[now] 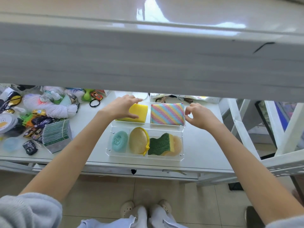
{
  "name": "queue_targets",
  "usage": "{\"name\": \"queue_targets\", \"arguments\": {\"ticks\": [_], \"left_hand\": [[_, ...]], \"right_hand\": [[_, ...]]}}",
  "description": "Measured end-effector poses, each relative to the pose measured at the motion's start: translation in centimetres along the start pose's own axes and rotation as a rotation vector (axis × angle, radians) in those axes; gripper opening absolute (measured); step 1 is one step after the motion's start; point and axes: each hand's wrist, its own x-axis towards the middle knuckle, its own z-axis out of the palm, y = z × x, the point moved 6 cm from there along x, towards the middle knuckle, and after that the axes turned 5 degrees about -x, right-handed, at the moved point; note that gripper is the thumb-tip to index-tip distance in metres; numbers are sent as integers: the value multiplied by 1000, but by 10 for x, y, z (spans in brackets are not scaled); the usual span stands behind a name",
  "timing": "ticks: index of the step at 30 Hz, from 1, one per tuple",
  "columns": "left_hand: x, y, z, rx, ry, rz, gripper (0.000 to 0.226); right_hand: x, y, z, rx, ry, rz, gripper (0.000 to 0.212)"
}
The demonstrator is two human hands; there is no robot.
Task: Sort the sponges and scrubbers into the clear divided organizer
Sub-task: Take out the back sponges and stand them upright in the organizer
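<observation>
The clear divided organizer (182, 129) stands on the white table. Its far row holds a yellow sponge (139, 113) on the left and a rainbow-striped scrubber (167, 113) on the right. In the near row sit a teal round scrubber (119, 143), a tan mesh scrubber with a yellow rim (138, 140), and a green-and-yellow sponge (160, 143) against a pale tan round pad (177, 144). My left hand (121, 106) rests spread over the yellow sponge's left part. At the organizer's far right corner, my right hand (199, 115) hovers with fingers curled, holding nothing I can see.
A pile of clutter fills the table's left: white yarn (54, 109), toy cars (34, 132), a banded stack of green cards (56, 136), a black hair tie (95, 102). A grey shelf (148, 55) overhangs the back. Bags lie behind the organizer; a white frame (238, 129) stands at the right.
</observation>
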Motion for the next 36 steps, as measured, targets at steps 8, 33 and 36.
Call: {"name": "queue_targets", "arguments": {"ticks": [8,33,36], "left_hand": [[-13,-15,7,37,-2,-32,85],[-24,-25,1,-15,76,11,64],[-23,-24,1,-7,65,8,64]], "right_hand": [[5,-16,-7,-29,28,-13,22],[32,-82,20,-137,-154,-95,53],[33,-81,19,-140,-171,-107,53]]}}
